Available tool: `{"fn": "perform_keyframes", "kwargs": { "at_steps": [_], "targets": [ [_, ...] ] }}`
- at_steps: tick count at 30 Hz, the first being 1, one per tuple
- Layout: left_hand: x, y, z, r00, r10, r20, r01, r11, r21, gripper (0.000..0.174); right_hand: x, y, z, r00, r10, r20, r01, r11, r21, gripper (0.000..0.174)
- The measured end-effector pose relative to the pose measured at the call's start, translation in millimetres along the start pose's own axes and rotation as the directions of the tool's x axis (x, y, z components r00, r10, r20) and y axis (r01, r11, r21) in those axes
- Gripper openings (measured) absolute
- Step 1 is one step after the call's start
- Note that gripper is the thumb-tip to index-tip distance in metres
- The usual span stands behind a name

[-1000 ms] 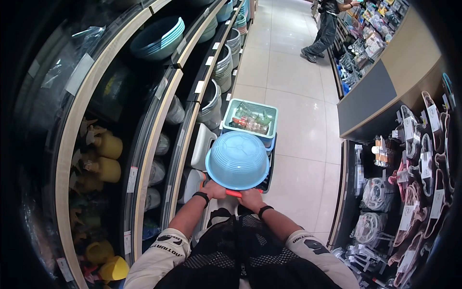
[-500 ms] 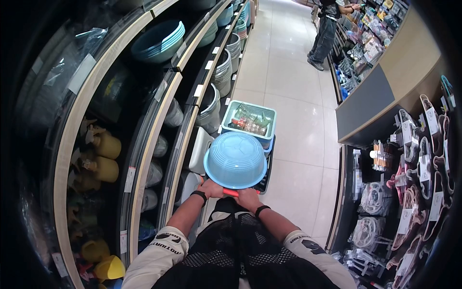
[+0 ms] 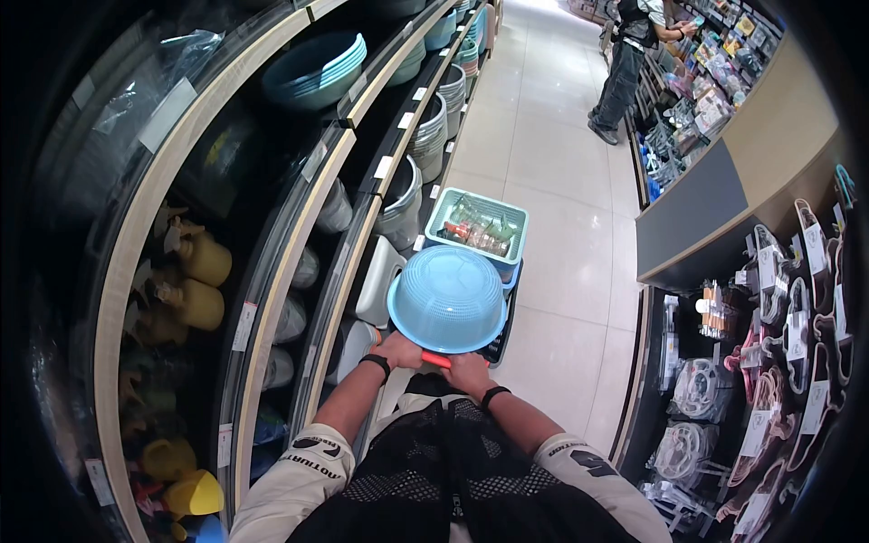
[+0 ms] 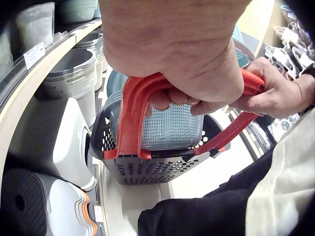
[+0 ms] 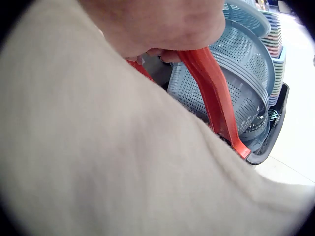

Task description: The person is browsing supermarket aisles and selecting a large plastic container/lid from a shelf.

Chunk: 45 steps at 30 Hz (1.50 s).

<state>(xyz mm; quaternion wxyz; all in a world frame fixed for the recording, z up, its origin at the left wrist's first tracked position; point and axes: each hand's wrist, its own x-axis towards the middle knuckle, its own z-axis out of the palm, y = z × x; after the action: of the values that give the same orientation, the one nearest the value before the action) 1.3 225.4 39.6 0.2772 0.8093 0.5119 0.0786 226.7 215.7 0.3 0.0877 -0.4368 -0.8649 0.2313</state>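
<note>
Side by side, my left hand (image 3: 401, 349) and right hand (image 3: 468, 372) grip the red handle (image 4: 130, 115) of a dark grey shopping basket (image 4: 152, 169) with perforated sides. Their fingers curl round the bar. A light blue basin (image 3: 448, 299) lies upside down on the load, just ahead of my hands. Beyond it, a pale green rectangular basket (image 3: 525, 226) holds several clear items, one with red on it. Nested blue-grey strainers (image 5: 241, 93) fill the shopping basket in the right wrist view. My right sleeve hides much of that view.
Shelves on the left carry stacked buckets (image 3: 400, 213), basins (image 3: 317, 77) and yellow spray bottles (image 3: 201, 303). On the right hang packaged hangers (image 3: 769, 258) beside a wooden shelf end (image 3: 778, 136). A person (image 3: 620, 86) stands farther up the tiled aisle (image 3: 561, 199), by the right-hand shelves.
Both hands keep their grip on the handle. The person up the aisle appears slightly lower and nearer in view, and the shelves have shifted a little.
</note>
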Motion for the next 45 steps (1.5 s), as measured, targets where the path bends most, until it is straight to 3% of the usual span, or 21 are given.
{"fn": "perform_keyframes", "kwargs": {
  "at_steps": [23,29,31,34,45],
  "targets": [
    [4,-13,18,1.0,-0.018,0.015,0.017,0.999,0.042,0.039,-1,2,-7,1.0,-0.016,0.008,0.016,1.0,-0.003,0.033],
    [7,-17,20,0.998,-0.021,0.055,0.016,0.994,0.105,0.038,-1,4,-4,0.999,-0.036,-0.019,0.036,0.999,-0.009,0.032],
    [8,-16,18,0.988,-0.079,0.129,0.062,0.99,0.13,0.04,-1,3,-5,0.999,-0.035,-0.021,0.035,0.999,-0.007,0.032],
    [6,-16,19,0.997,-0.041,0.069,0.033,0.993,0.112,0.038,-1,2,-5,0.999,-0.029,-0.018,0.029,1.0,-0.002,0.032],
    [5,-12,15,0.99,-0.091,0.109,0.08,0.991,0.104,0.037,-1,4,-2,0.998,-0.044,-0.05,0.043,0.999,-0.011,0.032]
  ]
}}
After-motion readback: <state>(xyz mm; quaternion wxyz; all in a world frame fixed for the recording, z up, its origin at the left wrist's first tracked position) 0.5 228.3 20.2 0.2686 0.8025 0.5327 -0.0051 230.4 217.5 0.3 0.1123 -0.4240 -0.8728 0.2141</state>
